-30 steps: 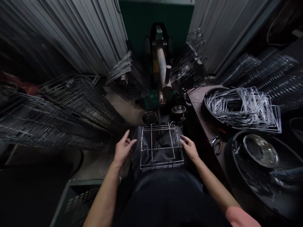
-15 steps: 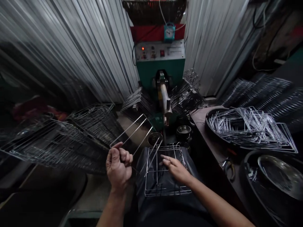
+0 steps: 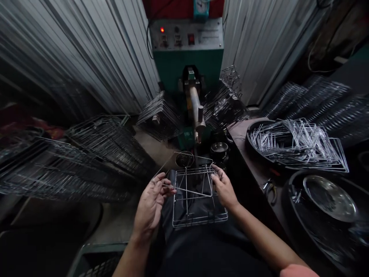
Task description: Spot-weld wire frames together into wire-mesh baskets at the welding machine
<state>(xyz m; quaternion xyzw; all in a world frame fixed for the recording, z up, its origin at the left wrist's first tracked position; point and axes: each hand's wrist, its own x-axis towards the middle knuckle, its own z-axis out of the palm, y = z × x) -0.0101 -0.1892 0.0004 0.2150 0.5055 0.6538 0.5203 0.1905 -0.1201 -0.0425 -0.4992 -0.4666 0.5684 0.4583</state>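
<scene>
- Swung across since half a second ago: the loose wire frame, raised at the left then, now spans both hands, and the right hand has shifted from over the wire rack to the frame's right side.
- Green machine straight ahead, red light lit.
- Stacked wire frames crowd the left side.
- Pinkish bench on the right, bearing a black tub heaped with jumbled wire frames.
- Shiny metal bowl in another black tub, nearer the person.
- Wire rack flat on dark cloth over the lap, beneath the loose frame.
- Left hand half curled, thumb and fingertips pinching the loose frame's left end.
- Right hand nearly closed, thumb and fingers gripping its right side near the far corner.
- Pliers on the bench, just beside the nearer tub.
</scene>
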